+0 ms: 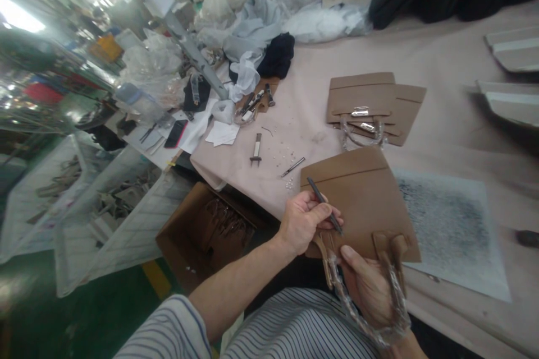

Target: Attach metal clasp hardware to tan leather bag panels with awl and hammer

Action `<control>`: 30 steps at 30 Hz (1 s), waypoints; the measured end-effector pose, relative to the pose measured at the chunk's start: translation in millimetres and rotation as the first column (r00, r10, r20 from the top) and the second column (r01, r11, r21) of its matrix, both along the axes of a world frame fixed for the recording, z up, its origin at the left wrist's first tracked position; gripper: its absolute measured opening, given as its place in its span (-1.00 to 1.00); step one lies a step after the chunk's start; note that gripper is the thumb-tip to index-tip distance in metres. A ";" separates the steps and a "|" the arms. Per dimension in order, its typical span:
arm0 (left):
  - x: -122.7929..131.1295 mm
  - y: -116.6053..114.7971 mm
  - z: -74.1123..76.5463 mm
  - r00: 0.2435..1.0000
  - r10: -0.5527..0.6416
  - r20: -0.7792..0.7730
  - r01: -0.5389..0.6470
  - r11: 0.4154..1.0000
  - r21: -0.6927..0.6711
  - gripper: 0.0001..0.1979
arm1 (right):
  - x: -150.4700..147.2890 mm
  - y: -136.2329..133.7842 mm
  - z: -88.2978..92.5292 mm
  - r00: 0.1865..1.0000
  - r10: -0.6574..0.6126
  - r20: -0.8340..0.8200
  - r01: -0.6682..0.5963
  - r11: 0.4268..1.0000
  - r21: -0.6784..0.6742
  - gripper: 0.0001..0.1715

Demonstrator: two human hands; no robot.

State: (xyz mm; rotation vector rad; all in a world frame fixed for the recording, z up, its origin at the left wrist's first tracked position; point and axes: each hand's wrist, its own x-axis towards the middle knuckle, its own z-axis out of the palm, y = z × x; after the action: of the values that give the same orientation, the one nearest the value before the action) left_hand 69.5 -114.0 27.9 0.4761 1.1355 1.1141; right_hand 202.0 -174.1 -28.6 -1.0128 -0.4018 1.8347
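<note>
A tan leather handbag (pixel 362 196) lies on the table edge in front of me, its plastic-wrapped handle (pixel 357 314) hanging toward my body. My left hand (pixel 301 221) is closed on a thin dark tool (pixel 324 205), whose tip rests on the bag near the handle base. My right hand (pixel 368 286) grips the bag's lower edge from beneath, inside the handle loop, thumb on top.
Two more tan bags (pixel 370 101) are stacked farther back. Small tools (pixel 256 148), a pen-like tool (pixel 293 166) and tiny loose parts lie on the pink table (pixel 442 140). A speckled mat (pixel 450 224) is at right. An open cardboard box (pixel 202 235) sits on the floor to the left.
</note>
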 end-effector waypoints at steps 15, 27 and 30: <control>6.2 -4.9 -5.2 1.000 0.017 0.003 -0.017 0.987 0.157 -0.49 | 4.9 6.1 12.6 1.000 0.019 -0.011 -0.019 0.999 -0.038 -0.69; 7.3 -22.2 -6.1 0.918 0.035 -0.396 0.127 0.918 0.375 -0.82 | 4.5 2.4 8.1 0.997 0.063 0.035 -0.061 0.997 -0.051 -0.65; 4.4 -25.8 -1.8 0.878 -0.046 -0.477 0.249 0.894 0.372 -0.86 | 5.0 1.2 5.6 0.995 0.087 0.046 -0.085 0.995 -0.052 -0.62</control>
State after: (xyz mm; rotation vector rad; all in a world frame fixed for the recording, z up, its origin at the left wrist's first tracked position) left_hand 73.9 -139.8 26.1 1.2063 1.2307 1.1419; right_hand 206.9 -172.9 -23.1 -1.0906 -0.4370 1.9083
